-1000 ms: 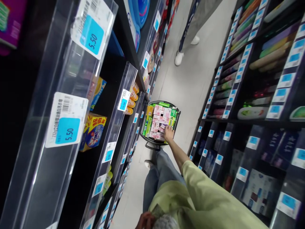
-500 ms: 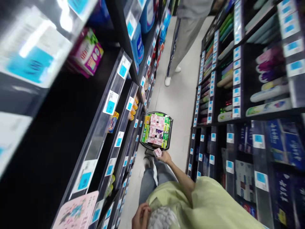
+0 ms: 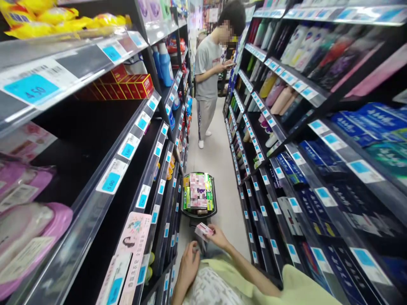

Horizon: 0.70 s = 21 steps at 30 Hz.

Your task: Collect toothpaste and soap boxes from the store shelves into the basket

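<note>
My right hand (image 3: 218, 237) is closed on a small pink and white box (image 3: 202, 230), held tilted in front of my body. My left hand (image 3: 190, 256) is a little to the left of it, with loosely bent fingers apart and nothing in them. Just beyond the hands, a dark shopping basket (image 3: 215, 203) stands on the floor. It is filled with several boxes, pink and white in the middle and green at the sides. Neither hand touches the basket.
Shelving with price tags (image 3: 128, 146) lines the left of the narrow aisle. Bottles and blue packs (image 3: 318, 159) fill the right shelves. A person in grey (image 3: 206, 80) stands further along the aisle, holding a phone.
The view has tilted up, showing more of the aisle and the other person. My left hand has risen towards the box, still in my right hand.
</note>
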{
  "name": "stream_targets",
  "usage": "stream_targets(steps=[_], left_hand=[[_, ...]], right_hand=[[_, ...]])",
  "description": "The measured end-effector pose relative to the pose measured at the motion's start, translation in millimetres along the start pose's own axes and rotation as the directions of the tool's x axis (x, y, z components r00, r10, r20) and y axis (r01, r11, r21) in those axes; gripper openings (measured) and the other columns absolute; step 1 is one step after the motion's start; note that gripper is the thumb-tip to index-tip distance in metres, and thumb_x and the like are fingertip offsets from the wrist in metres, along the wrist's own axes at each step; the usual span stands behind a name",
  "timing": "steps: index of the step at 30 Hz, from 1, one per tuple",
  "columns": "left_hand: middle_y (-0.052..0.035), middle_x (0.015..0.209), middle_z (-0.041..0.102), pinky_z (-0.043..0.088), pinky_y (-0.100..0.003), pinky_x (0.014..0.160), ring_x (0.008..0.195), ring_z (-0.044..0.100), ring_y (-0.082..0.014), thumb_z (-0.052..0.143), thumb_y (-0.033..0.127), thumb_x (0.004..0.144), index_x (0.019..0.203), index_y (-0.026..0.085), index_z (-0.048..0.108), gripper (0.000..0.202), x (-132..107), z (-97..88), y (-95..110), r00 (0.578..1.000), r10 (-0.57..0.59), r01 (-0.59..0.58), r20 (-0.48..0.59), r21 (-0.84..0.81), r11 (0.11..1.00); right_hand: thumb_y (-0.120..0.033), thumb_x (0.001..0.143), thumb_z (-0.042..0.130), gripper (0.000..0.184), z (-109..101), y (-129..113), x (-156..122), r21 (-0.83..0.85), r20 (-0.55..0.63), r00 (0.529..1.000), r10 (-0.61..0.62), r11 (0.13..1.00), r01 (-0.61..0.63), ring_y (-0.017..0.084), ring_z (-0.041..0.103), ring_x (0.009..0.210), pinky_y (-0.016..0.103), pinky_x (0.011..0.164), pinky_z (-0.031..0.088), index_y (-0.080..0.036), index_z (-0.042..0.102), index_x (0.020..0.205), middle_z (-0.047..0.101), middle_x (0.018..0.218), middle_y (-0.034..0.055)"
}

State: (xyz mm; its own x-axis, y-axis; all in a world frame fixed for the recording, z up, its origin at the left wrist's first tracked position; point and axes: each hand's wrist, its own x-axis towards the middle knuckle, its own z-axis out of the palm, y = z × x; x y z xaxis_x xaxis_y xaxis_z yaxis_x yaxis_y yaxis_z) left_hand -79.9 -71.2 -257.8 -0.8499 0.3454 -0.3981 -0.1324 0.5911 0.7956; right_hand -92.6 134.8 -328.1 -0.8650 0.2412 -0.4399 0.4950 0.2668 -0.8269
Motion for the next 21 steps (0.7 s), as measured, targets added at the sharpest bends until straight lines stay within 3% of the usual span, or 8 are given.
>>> stream_targets(steps=[5, 9, 12, 15, 18, 21], left_hand=[[-0.0237, 0.136, 0.061, 0.050, -0.045, 0.105, 0.109, 0.070, -0.0272, 0.050, 0.047, 0.087, 0.141, 0.009, 0.044, 0.067, -13.2, 22.1, -5.8, 0.993, -0.090, 0.095, 0.074, -0.065, 0.993], [-0.0213, 0.128, 0.067, 0.050, -0.049, 0.101, 0.110, 0.070, -0.0305, 0.061, 0.058, 0.084, 0.140, 0.012, 0.046, 0.074, -34.9, 26.0, -2.9, 0.971, -0.058, 0.110, 0.232, -0.221, 0.969], [-0.0186, 0.126, 0.069, 0.052, -0.050, 0.099, 0.110, 0.069, -0.0306, 0.073, 0.061, 0.077, 0.133, 0.017, 0.053, 0.073, -46.7, 28.9, 6.4, 0.942, 0.010, 0.112, 0.335, -0.344, 0.932], [-0.0168, 0.130, 0.068, 0.053, -0.048, 0.099, 0.117, 0.066, -0.0305, 0.079, 0.056, 0.075, 0.131, 0.021, 0.056, 0.069, -53.6, 37.4, 28.7, 0.925, 0.115, 0.130, 0.364, -0.583, 0.802], [-0.0149, 0.134, 0.067, 0.053, -0.045, 0.101, 0.121, 0.065, -0.0293, 0.080, 0.052, 0.077, 0.138, 0.023, 0.053, 0.072, -58.6, 53.0, 61.8, 0.950, 0.160, 0.103, 0.267, -0.755, 0.648], [-0.0135, 0.138, 0.065, 0.050, -0.041, 0.104, 0.124, 0.063, -0.0285, 0.082, 0.047, 0.077, 0.142, 0.023, 0.051, 0.076, -66.2, 76.7, 94.7, 0.978, 0.100, 0.073, 0.183, -0.751, 0.656]], right_hand=[[-0.028, 0.070, 0.069, 0.055, 3.4, -2.2, -48.9, 0.113, -0.071, 0.996, -0.054, 0.992, 0.062, 0.025, 0.068, 0.096, 0.039, 0.091, 0.053, -0.017, 0.059, 0.123, 0.071, 0.102, 0.0064], [-0.027, 0.069, 0.076, 0.070, -26.6, -16.2, -91.1, 0.203, -0.085, 0.986, -0.147, 0.966, 0.161, 0.024, 0.067, 0.102, 0.037, 0.089, 0.053, -0.023, 0.051, 0.134, 0.070, 0.115, 0.0068], [-0.025, 0.070, 0.078, 0.077, -57.1, -30.6, -127.0, 0.208, -0.137, 0.948, -0.286, 0.928, 0.310, 0.024, 0.066, 0.107, 0.036, 0.087, 0.053, -0.023, 0.045, 0.139, 0.068, 0.124, 0.0092], [-0.021, 0.071, 0.079, 0.078, -83.2, -38.7, -163.1, 0.166, -0.194, 0.890, -0.414, 0.880, 0.445, 0.025, 0.065, 0.113, 0.038, 0.090, 0.054, -0.025, 0.045, 0.141, 0.064, 0.134, 0.0110], [-0.021, 0.072, 0.081, 0.075, -103.3, -33.5, -193.7, 0.116, -0.204, 0.843, -0.497, 0.843, 0.525, 0.026, 0.063, 0.118, 0.043, 0.099, 0.052, -0.028, 0.050, 0.140, 0.062, 0.138, 0.0096], [-0.026, 0.074, 0.083, 0.071, -120.5, -16.5, -216.1, 0.102, -0.264, 0.824, -0.502, 0.835, 0.541, 0.028, 0.060, 0.123, 0.045, 0.105, 0.049, -0.029, 0.054, 0.139, 0.061, 0.139, 0.0088]])
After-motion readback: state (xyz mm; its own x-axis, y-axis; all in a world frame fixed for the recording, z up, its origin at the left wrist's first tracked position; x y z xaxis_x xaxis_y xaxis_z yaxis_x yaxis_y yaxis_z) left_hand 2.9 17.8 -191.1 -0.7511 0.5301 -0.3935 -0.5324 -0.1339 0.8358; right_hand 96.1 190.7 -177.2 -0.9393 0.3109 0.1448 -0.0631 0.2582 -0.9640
